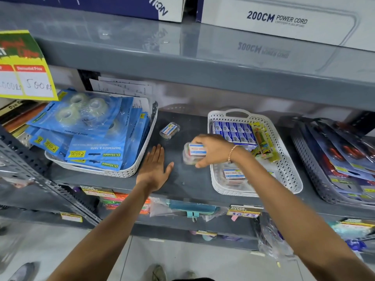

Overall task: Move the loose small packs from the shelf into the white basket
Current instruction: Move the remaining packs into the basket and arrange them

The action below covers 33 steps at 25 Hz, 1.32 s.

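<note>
Two hands: both reached onto a dark grey shelf (182, 185) from below the frame.
Right hand (213, 151): curled from above around a small stack of clear packs (192, 154), fingers closed over the top one and thumb pressed low on the near side; a thin bracelet (231, 152) circled the wrist.
Held packs: small clear plastic boxes with blue, white and red labels, blurred, so their count could not be told; they sat just left of the white basket's rim, and whether they touched the shelf could not be told.
Left hand (155, 169): empty, spread flat with fingers straight and together, thumb out to the right, palm down on the bare shelf between the two white baskets.
Loose pack (169, 130): one more clear box lay alone on the shelf, farther back, apart from both hands.
White basket (288, 179): perforated with a handle at the back, just right of the right hand; it held rows of small blue boxes (233, 131), yellow-green carded items (263, 142), and at the near end another clear pack (233, 175).
Left basket (121, 172): white, piled with blue tape dispenser cards (85, 126).
Far right: a dark basket (310, 169) of carded goods.
Above: a grey shelf with a box (284, 19) printed "200CM POWER CORD".
</note>
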Each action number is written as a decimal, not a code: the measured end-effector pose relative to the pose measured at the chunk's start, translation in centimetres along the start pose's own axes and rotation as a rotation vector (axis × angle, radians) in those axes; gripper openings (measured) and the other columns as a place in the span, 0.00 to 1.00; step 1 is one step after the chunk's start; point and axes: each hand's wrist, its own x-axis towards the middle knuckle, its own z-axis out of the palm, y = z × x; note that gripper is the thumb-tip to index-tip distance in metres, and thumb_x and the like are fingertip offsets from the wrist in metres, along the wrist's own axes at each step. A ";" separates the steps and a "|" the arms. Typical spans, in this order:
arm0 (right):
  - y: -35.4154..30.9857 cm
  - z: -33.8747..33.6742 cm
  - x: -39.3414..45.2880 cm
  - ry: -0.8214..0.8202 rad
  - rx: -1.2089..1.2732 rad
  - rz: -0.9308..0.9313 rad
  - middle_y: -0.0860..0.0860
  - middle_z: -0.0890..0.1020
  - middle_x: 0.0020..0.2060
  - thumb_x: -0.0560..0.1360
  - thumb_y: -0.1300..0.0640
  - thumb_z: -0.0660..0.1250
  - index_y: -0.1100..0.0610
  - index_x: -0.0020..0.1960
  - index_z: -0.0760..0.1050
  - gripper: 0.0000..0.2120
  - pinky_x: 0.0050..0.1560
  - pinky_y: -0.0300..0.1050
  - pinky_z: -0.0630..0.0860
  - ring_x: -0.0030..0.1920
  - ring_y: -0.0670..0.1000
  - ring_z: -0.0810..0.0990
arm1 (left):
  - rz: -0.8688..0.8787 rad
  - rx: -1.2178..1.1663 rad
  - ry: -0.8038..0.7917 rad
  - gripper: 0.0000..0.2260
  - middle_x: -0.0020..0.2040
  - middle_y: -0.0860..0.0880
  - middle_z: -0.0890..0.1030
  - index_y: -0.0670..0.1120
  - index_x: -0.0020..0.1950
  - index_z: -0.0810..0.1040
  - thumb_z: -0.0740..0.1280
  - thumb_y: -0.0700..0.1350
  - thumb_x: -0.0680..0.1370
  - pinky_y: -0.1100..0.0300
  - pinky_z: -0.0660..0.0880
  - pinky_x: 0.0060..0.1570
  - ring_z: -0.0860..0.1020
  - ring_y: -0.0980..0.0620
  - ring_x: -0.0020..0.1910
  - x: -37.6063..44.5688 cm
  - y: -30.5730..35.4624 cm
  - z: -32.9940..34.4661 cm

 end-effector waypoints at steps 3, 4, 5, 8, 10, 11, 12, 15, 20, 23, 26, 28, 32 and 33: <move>4.4 -2.2 -1.2 0.036 0.090 0.151 0.52 0.81 0.53 0.60 0.51 0.77 0.53 0.57 0.73 0.28 0.55 0.49 0.77 0.52 0.56 0.80 | -0.003 0.023 0.005 0.34 0.80 0.44 0.45 0.41 0.78 0.42 0.43 0.62 0.80 0.55 0.40 0.76 0.44 0.49 0.78 0.0 -0.1 0.1; 5.9 -2.4 -1.5 0.032 0.079 0.216 0.54 0.80 0.57 0.60 0.52 0.78 0.55 0.62 0.72 0.32 0.59 0.48 0.76 0.56 0.56 0.79 | -0.003 0.020 0.003 0.34 0.80 0.45 0.45 0.42 0.78 0.42 0.42 0.62 0.79 0.55 0.40 0.76 0.43 0.49 0.78 0.1 -0.1 0.1; 7.2 -2.2 -1.7 0.007 0.042 0.276 0.54 0.78 0.61 0.61 0.52 0.78 0.56 0.66 0.69 0.36 0.61 0.47 0.75 0.59 0.56 0.78 | -0.004 0.017 0.000 0.34 0.80 0.45 0.45 0.42 0.78 0.42 0.42 0.62 0.79 0.55 0.40 0.76 0.43 0.49 0.78 0.1 -0.1 0.2; 9.6 -0.6 -1.8 -0.126 -0.067 0.380 0.53 0.72 0.68 0.62 0.51 0.76 0.54 0.71 0.63 0.41 0.64 0.46 0.73 0.64 0.55 0.74 | -0.014 0.029 -0.010 0.34 0.80 0.45 0.44 0.42 0.77 0.41 0.41 0.63 0.79 0.54 0.41 0.77 0.42 0.49 0.78 0.2 -0.2 0.2; 10.3 0.6 -1.6 -0.160 -0.072 0.389 0.54 0.72 0.68 0.63 0.52 0.76 0.55 0.71 0.63 0.40 0.63 0.44 0.72 0.64 0.55 0.73 | -0.022 0.040 -0.018 0.34 0.80 0.45 0.43 0.43 0.77 0.40 0.41 0.63 0.79 0.54 0.41 0.77 0.42 0.49 0.78 0.2 -0.2 0.3; 10.4 1.1 -1.5 -0.156 -0.062 0.386 0.54 0.73 0.66 0.63 0.53 0.76 0.56 0.70 0.65 0.38 0.61 0.44 0.73 0.62 0.55 0.74 | -0.024 0.040 -0.020 0.34 0.80 0.45 0.44 0.42 0.77 0.40 0.41 0.63 0.79 0.54 0.41 0.77 0.42 0.49 0.78 0.3 -0.2 0.3; 10.5 1.4 -1.3 -0.146 -0.050 0.376 0.55 0.75 0.64 0.63 0.54 0.76 0.56 0.68 0.67 0.36 0.59 0.44 0.73 0.60 0.55 0.76 | -0.024 0.039 -0.019 0.34 0.80 0.45 0.44 0.42 0.77 0.40 0.41 0.63 0.79 0.54 0.41 0.77 0.42 0.49 0.78 0.3 -0.2 0.3; 10.7 1.9 -0.9 -0.147 -0.043 0.331 0.55 0.80 0.56 0.64 0.56 0.75 0.55 0.60 0.74 0.26 0.56 0.47 0.77 0.53 0.55 0.79 | -0.019 0.030 -0.011 0.34 0.80 0.45 0.44 0.43 0.78 0.41 0.42 0.63 0.79 0.55 0.41 0.77 0.43 0.49 0.78 0.3 -0.2 0.3; 10.7 2.6 -0.6 -0.156 -0.118 0.283 0.56 0.81 0.54 0.65 0.55 0.74 0.56 0.58 0.75 0.22 0.56 0.50 0.78 0.52 0.56 0.79 | -0.016 0.028 -0.005 0.34 0.80 0.46 0.44 0.42 0.78 0.41 0.42 0.63 0.79 0.56 0.40 0.76 0.43 0.50 0.78 0.3 -0.2 0.3; 10.9 2.8 -0.7 -0.142 -0.128 0.274 0.56 0.80 0.55 0.65 0.55 0.74 0.56 0.59 0.74 0.23 0.57 0.49 0.77 0.53 0.56 0.79 | -0.019 0.029 -0.005 0.34 0.80 0.46 0.44 0.43 0.78 0.41 0.42 0.63 0.79 0.56 0.40 0.76 0.42 0.50 0.78 0.3 -0.2 0.3; 10.8 2.6 -0.7 -0.146 -0.087 0.286 0.55 0.78 0.58 0.65 0.55 0.74 0.54 0.63 0.70 0.28 0.58 0.48 0.76 0.54 0.56 0.77 | -0.023 0.031 -0.008 0.34 0.80 0.46 0.44 0.43 0.78 0.41 0.42 0.63 0.79 0.56 0.40 0.76 0.42 0.50 0.78 0.3 -0.2 0.3; 10.7 2.4 -0.6 -0.154 -0.036 0.299 0.54 0.77 0.57 0.64 0.54 0.75 0.53 0.63 0.68 0.31 0.57 0.47 0.76 0.52 0.54 0.76 | -0.022 0.028 -0.008 0.34 0.80 0.46 0.44 0.43 0.78 0.41 0.42 0.63 0.79 0.56 0.40 0.76 0.42 0.50 0.78 0.3 -0.2 0.2; 10.6 2.4 -0.6 -0.131 -0.026 0.316 0.53 0.78 0.57 0.63 0.51 0.75 0.52 0.62 0.70 0.29 0.56 0.47 0.76 0.49 0.52 0.75 | -0.025 0.036 -0.006 0.34 0.80 0.47 0.44 0.43 0.78 0.41 0.42 0.63 0.79 0.56 0.40 0.76 0.42 0.50 0.78 0.3 -0.2 0.2; 10.5 2.4 -0.7 -0.127 -0.024 0.320 0.53 0.78 0.57 0.63 0.51 0.75 0.51 0.61 0.70 0.29 0.56 0.47 0.76 0.49 0.52 0.75 | -0.026 0.033 -0.006 0.34 0.80 0.47 0.44 0.43 0.78 0.41 0.42 0.63 0.79 0.55 0.40 0.76 0.42 0.50 0.78 0.3 -0.2 0.2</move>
